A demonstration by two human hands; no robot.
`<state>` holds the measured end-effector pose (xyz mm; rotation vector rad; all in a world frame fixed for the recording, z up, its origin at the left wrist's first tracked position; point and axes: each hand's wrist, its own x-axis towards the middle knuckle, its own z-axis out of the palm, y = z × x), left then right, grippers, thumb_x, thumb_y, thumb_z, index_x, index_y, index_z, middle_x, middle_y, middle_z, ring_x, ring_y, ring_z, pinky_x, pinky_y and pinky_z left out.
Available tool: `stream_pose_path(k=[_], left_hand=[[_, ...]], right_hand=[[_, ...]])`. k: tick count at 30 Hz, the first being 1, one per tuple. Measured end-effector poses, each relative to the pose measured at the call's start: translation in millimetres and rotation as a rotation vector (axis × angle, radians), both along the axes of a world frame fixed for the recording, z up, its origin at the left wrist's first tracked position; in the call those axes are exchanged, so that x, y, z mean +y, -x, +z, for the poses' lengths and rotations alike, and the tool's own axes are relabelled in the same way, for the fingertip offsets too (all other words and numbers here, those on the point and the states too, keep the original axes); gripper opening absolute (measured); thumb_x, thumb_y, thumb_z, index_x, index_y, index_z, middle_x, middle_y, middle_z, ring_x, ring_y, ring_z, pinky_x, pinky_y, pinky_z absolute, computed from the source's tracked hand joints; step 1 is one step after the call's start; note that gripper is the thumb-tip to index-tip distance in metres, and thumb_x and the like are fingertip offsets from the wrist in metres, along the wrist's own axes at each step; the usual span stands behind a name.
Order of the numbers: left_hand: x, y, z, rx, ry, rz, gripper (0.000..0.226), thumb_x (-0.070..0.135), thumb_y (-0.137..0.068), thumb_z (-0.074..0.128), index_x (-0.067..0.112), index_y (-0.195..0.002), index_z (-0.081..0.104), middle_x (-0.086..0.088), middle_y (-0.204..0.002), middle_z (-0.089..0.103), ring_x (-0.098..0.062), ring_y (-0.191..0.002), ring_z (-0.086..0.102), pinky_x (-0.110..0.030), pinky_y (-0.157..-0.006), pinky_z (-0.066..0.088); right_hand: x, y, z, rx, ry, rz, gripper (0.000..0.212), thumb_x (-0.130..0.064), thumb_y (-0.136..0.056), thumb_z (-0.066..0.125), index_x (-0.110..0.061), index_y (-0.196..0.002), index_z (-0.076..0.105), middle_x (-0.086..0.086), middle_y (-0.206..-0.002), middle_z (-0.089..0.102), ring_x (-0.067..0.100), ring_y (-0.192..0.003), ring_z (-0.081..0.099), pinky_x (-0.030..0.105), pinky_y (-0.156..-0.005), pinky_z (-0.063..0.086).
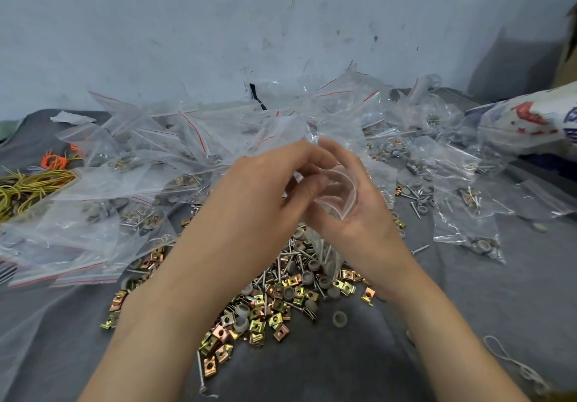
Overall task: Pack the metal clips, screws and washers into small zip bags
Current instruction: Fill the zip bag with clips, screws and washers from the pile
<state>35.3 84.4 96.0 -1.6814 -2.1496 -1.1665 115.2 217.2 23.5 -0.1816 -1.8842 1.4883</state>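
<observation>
Head view, looking down over both forearms onto a grey cloth [468,292] spread against a scuffed pale wall [281,11].

Surroundings:
- A loose heap of empty zip bags [187,139] with red seal lines runs across the middle of the frame, behind the hands.
- Filled bags [465,208] lie to the right, with stray screws and washers among them.
- Yellow rubber bands [28,186] sit at the left edge, with orange ones [54,161] just above.
- A printed sack [524,120] lies at the right edge, and a cardboard box corner [569,51] shows above it.
- One pale rubber band [512,361] lies alone at lower right.

Loose stock lies under and between the wrists:
- gold and copper-toned metal clips [256,320]
- screws [281,264] tangled through them
- grey washers [339,319] scattered on top

The forearms cover part of this pile.

Grip:
- The right hand [359,211] is cupped palm-up. Its fingers curl round the neck of a small zip bag [338,192] and hold the mouth bowed open.
- The body of the bag hangs below the palm, just above the pile, with washers and screws visible inside.
- The left hand [265,183] comes in from the left with its fingers curled and the tips bunched at the near lip of the bag's mouth.
- I cannot tell whether those tips pinch the plastic or a small part, because the fingers hide it.
- The two hands touch at the bag, centre frame.
</observation>
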Motion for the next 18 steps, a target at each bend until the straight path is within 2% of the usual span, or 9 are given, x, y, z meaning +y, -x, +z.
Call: stream_pose_path(k=[6,9,12,15,18], left_hand=[[-5.4,5.0,-1.1,-0.056,-0.093,-0.009,0.015,0.028,-0.097,0.060,0.038,-0.108,0.065,0.023,-0.089,0.066,0.003,-0.083,0.061,-0.006,-0.066,0.040],[-11.0,11.2,-0.8,-0.104,-0.138,0.017,0.015,0.031,-0.099,0.056,0.039,-0.110,0.064,0.020,-0.090,0.067,-0.001,-0.086,0.063,-0.010,-0.065,0.043],[-16.0,24.3,-5.3,-0.163,-0.146,0.082,0.016,0.034,-0.098,0.054,0.039,-0.111,0.062,0.016,-0.091,0.068,-0.002,-0.086,0.063,-0.013,-0.065,0.046],[-20.8,42.8,-19.9,-0.180,-0.028,0.205,0.017,0.041,-0.096,0.052,0.041,-0.112,0.059,0.020,-0.089,0.066,0.007,-0.082,0.060,-0.017,-0.066,0.048],[-28.5,59.7,-43.3,-0.176,0.229,0.321,0.023,0.044,-0.097,0.050,0.036,-0.117,0.058,0.021,-0.089,0.062,0.006,-0.075,0.059,-0.028,-0.070,0.051]], right_hand=[[0.1,-2.1,0.2,0.012,-0.012,-0.015,0.071,-0.030,-0.084,0.076,-0.042,-0.146,0.043,-0.005,-0.121,0.066,0.019,-0.118,0.062,0.045,-0.103,0.052],[0.3,-4.0,1.4,0.017,-0.013,-0.019,0.069,-0.034,-0.084,0.076,-0.045,-0.144,0.045,-0.010,-0.113,0.066,0.013,-0.114,0.063,0.032,-0.100,0.053],[1.0,-6.4,3.0,0.034,0.012,-0.011,0.065,-0.023,-0.087,0.076,-0.044,-0.142,0.047,-0.009,-0.112,0.067,0.009,-0.111,0.064,0.017,-0.089,0.053],[1.5,-8.7,5.7,0.043,0.013,-0.020,0.063,-0.019,-0.088,0.075,-0.045,-0.138,0.047,-0.014,-0.109,0.068,0.005,-0.108,0.064,0.012,-0.086,0.050],[1.8,-10.1,7.1,0.052,0.022,-0.025,0.062,-0.012,-0.091,0.075,-0.044,-0.137,0.048,-0.013,-0.107,0.069,0.005,-0.107,0.064,0.012,-0.085,0.050]])
